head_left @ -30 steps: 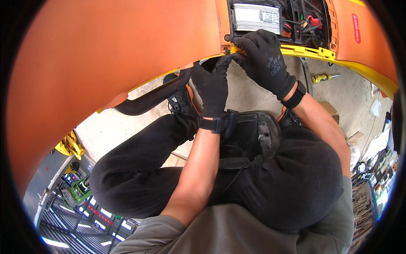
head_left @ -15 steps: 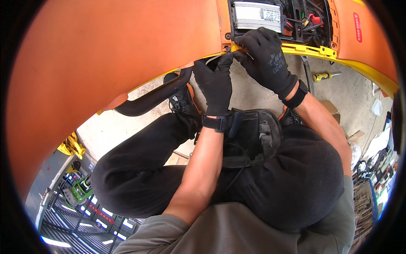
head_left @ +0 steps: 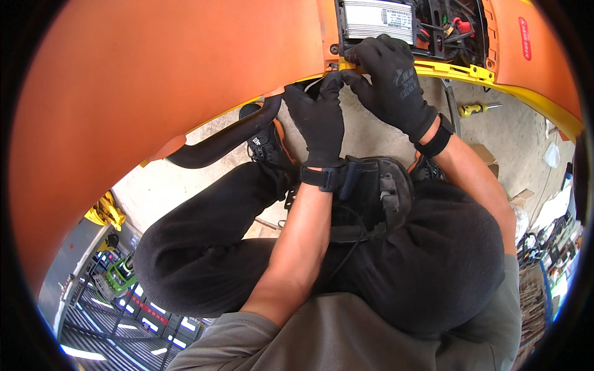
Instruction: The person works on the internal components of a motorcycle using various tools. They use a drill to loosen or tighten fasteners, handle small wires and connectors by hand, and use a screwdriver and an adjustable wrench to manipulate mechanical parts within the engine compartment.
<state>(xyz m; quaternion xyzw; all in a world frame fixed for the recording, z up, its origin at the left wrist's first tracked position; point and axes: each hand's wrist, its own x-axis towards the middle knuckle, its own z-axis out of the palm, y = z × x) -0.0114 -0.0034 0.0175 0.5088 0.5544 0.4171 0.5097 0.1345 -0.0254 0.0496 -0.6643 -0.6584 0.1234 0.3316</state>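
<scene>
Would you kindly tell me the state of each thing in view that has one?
Left hand: gloved, near the lower edge of the orange panel, grip unclear
Right hand: gloved, curled at the yellow strip, grip unclear
Compartment: open
Silver box: seated inside the compartment
Red connector: unclear whether plugged in
Yellow-handled screwdriver: lying on the floor, not held

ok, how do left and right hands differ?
The left hand is at the lower edge of the orange panel; the right hand reaches over the yellow strip.
The left hand shows no clear print; the right hand has grey markings.
A buckle shows at the left hand's wrist, none at the right hand's.
Shared: black gloves, black wrist straps.
</scene>
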